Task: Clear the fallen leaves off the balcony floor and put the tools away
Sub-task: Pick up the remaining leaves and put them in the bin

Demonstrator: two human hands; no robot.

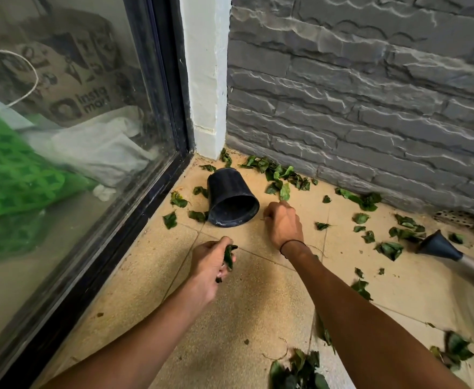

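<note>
Leaves (229,255) sit bunched in left hand (209,262), fingers curled tight round them, a few dark bits poking out top & bottom of the fist. Right hand (282,221) is at 1 o'clock from the left one, knuckles up, fingers curled under; fingertips hidden, so can't tell if it pinches anything, tho a leaf (285,191) stands just beyond the knuckles at 12. Thin black band on the right wrist.

Pot (231,199), black plastic, lies tipped on its side just at 9 o'clock of the right hand, mouth facing the camera, base toward the corner. Loose leaves ring it: several at its 8–9 o'clock by the door frame (157,189), a thicker line at 1–2 o'clock along the foot of the grey stone wall (370,94). More scattered at 3 o'clock of the right hand across the tan floor (151,276), & a clump at 6 o'clock near the bottom edge, btwn the forearms & right of them.

Tool (440,247) w/ black cone end & pale handle lies at 3–4 o'clock, far right, leaves around it. Drain grate (456,217) sits at the wall just above it.
</note>
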